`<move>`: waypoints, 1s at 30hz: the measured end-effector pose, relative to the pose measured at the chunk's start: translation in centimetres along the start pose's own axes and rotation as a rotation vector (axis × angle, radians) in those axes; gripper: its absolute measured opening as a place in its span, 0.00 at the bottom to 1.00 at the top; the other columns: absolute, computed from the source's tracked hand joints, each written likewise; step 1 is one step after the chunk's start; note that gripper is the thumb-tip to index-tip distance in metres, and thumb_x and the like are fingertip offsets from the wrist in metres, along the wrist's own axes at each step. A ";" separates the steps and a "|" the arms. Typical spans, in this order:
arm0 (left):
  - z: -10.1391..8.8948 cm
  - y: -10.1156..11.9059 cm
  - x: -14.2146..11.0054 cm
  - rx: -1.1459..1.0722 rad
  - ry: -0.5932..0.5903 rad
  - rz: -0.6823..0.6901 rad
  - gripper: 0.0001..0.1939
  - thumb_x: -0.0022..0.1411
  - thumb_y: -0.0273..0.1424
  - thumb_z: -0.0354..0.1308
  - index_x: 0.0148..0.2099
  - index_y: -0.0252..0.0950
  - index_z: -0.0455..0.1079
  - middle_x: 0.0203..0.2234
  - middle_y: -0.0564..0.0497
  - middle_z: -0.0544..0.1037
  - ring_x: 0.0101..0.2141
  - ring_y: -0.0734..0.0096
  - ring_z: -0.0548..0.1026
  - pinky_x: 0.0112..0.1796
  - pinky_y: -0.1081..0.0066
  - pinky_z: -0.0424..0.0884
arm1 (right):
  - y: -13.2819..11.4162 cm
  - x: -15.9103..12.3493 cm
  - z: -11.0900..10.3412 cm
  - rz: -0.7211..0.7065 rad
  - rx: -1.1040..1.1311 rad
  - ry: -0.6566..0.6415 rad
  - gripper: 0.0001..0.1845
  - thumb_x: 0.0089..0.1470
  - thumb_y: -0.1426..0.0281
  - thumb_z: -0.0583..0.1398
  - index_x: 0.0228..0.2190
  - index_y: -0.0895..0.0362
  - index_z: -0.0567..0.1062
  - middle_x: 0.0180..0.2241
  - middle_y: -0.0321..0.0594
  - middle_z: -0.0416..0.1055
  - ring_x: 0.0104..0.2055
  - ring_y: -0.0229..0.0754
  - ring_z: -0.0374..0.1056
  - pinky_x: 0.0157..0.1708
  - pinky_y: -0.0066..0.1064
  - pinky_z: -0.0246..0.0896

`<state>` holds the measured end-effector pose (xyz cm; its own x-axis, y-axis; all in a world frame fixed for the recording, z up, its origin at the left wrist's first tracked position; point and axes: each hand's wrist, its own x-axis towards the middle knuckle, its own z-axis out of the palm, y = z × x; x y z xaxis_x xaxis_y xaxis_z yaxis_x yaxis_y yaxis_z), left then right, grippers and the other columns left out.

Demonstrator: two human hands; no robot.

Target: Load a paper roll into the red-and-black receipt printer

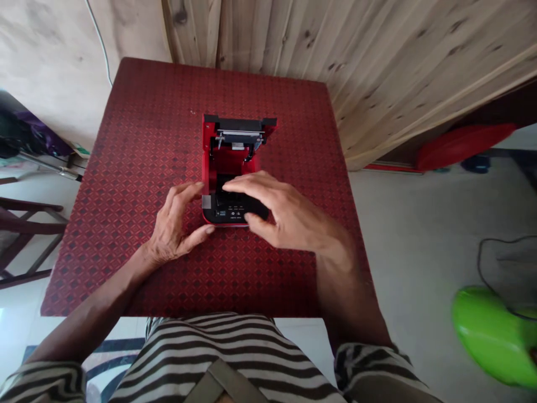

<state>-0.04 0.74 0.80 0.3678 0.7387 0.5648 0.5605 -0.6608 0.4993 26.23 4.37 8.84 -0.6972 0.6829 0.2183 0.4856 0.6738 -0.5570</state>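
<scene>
A small red and black label printer (229, 214) stands on the table in front of me, its lid (240, 130) raised and its red inner bay showing. My left hand (176, 226) is at the printer's left front corner, thumb and fingers spread along its side. Over the front right of the machine is my right hand (281, 210), its index finger reaching to the bay's front edge and its thumb by the button panel. Nothing shows in its parted fingers. Part of the bay and the right of the panel are hidden behind this hand.
The table (155, 123) has a red patterned cover and meets a wooden plank wall (268, 39). A dark wooden chair (29, 235) stands to the left. On the floor at right is a bright green object (495, 336) with a dark cable near it.
</scene>
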 end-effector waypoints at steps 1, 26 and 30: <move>-0.4 0.0 0.5 0.008 0.014 -0.008 0.36 0.72 0.48 0.58 0.74 0.37 0.56 0.58 0.37 0.74 0.55 0.54 0.77 0.56 0.52 0.79 | -0.3 -0.4 0.4 -0.001 -0.002 0.044 0.25 0.60 0.78 0.62 0.57 0.55 0.75 0.56 0.45 0.78 0.61 0.50 0.71 0.63 0.49 0.67; -1.5 0.3 6.5 -0.013 -0.178 0.049 0.22 0.78 0.47 0.49 0.59 0.42 0.76 0.56 0.45 0.79 0.60 0.58 0.77 0.63 0.53 0.73 | -1.9 -3.3 5.0 0.005 -0.373 0.436 0.13 0.69 0.78 0.57 0.45 0.52 0.80 0.43 0.42 0.81 0.45 0.46 0.73 0.45 0.41 0.71; -0.7 -0.7 4.9 0.000 -0.157 0.178 0.27 0.73 0.52 0.56 0.65 0.42 0.71 0.59 0.41 0.76 0.64 0.51 0.73 0.66 0.47 0.69 | -1.8 -3.2 5.4 -0.043 -0.393 0.502 0.11 0.67 0.79 0.59 0.45 0.57 0.80 0.41 0.45 0.81 0.44 0.47 0.74 0.44 0.41 0.72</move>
<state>0.85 4.74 3.62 0.5720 0.6221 0.5345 0.4764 -0.7825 0.4009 24.74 -0.61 4.78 -0.4347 0.6379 0.6358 0.6862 0.6918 -0.2250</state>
